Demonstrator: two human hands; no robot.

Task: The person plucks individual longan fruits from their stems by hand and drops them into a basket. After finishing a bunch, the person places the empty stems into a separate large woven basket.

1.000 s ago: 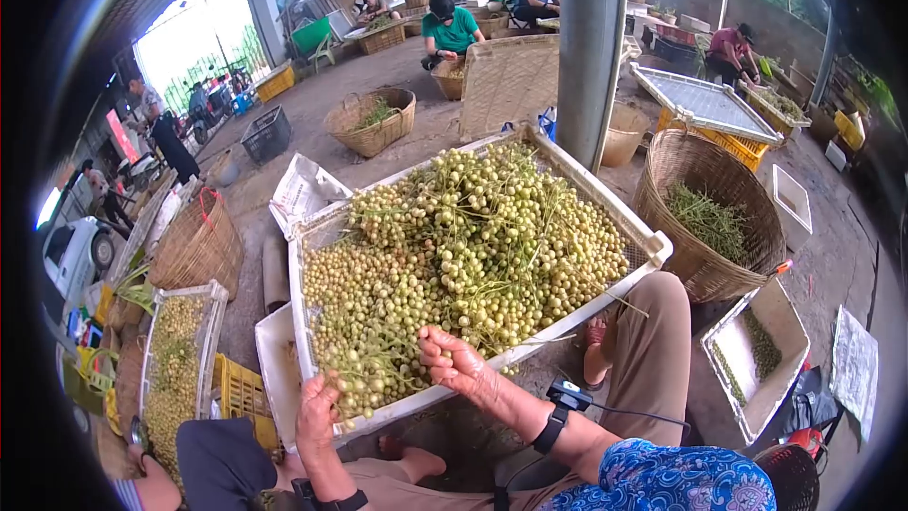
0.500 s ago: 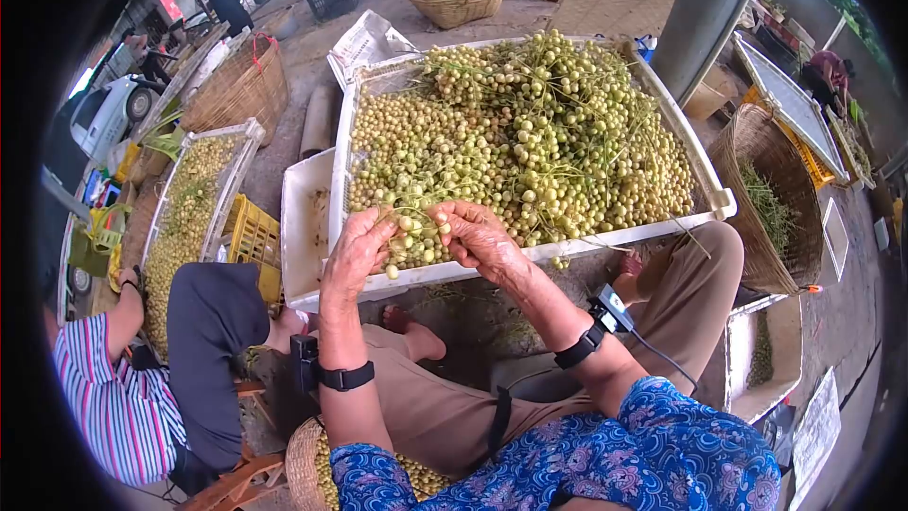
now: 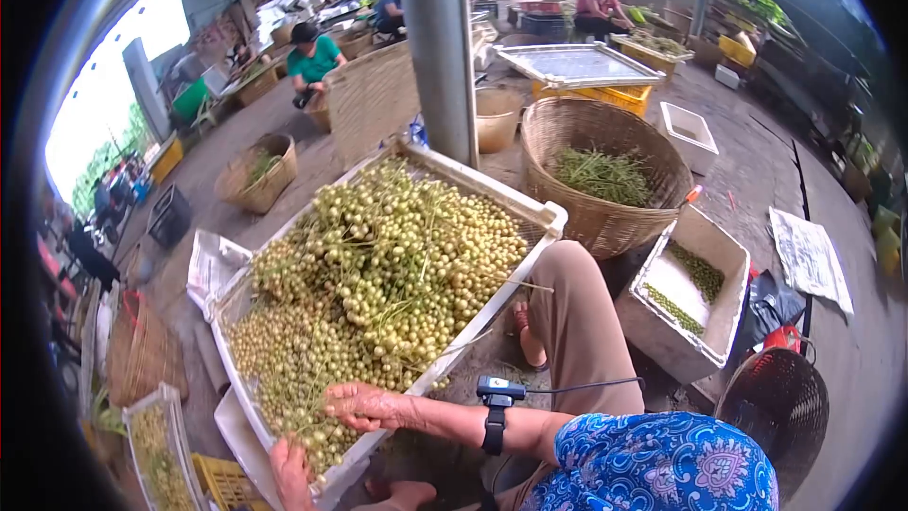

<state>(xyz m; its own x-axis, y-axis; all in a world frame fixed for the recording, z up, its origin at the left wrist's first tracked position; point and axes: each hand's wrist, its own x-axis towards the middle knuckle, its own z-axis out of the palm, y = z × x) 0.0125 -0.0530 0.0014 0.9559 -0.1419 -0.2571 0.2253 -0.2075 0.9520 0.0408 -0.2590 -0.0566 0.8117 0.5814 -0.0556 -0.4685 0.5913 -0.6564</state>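
Note:
Round yellow-green fruits [image 3: 378,255], some loose and some on stems, fill a white-framed tray [image 3: 492,306]. Over the tray's near left part, my right hand [image 3: 359,405] has its fingers bent and pressed together among the fruit; what they hold is too small to name. My left hand [image 3: 291,466] is at the tray's near edge, lower left, beside fruit on thin stems. Its fingertips are partly hidden and blurred, so its grip cannot be made out.
A wicker basket [image 3: 605,222] of green stems stands right of a metal post [image 3: 437,57]. Nearer is a white foam box [image 3: 662,360] with small green fruits. A person in green [image 3: 317,61] sits farther back. A yellow crate [image 3: 227,483] is lower left.
The view has swung to the right, so the tray and both hands appear farther left. My hands have moved apart a little, with the left one lower.

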